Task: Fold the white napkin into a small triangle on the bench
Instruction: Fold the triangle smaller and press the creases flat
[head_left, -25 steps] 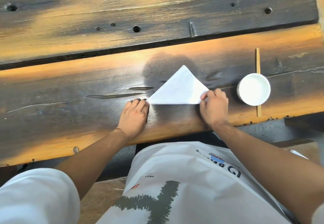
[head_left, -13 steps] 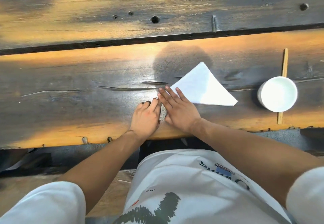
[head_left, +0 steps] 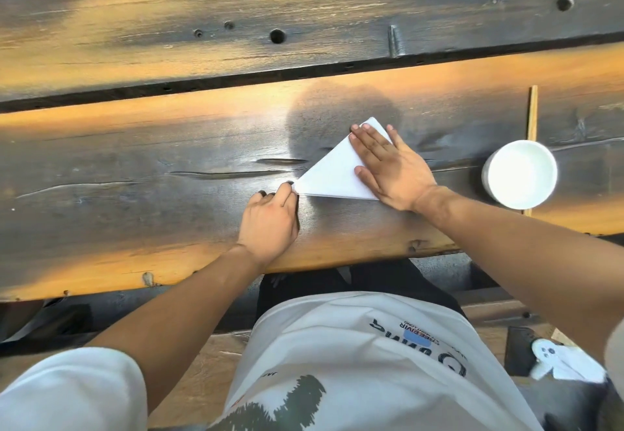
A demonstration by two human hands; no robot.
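Observation:
The white napkin point(head_left: 329, 174) lies folded as a triangle on the dark wooden bench point(head_left: 169, 167), its long edge toward me and its tip pointing away. My right hand point(head_left: 388, 167) lies flat on its right half, fingers straight and spread, reaching up to the tip. My left hand point(head_left: 270, 219) rests on the bench at the napkin's left corner, fingers curled, with fingertips on or pinching that corner; the contact itself is hard to make out.
A white bowl point(head_left: 520, 174) stands to the right of the napkin, on top of a thin wooden stick point(head_left: 532, 116). A dark gap point(head_left: 236, 81) runs between the bench planks. The bench's near edge is just below my wrists.
My right hand has moved from the napkin's left corner across to its right half and now lies flat up to the tip. My left hand has stayed at the left corner.

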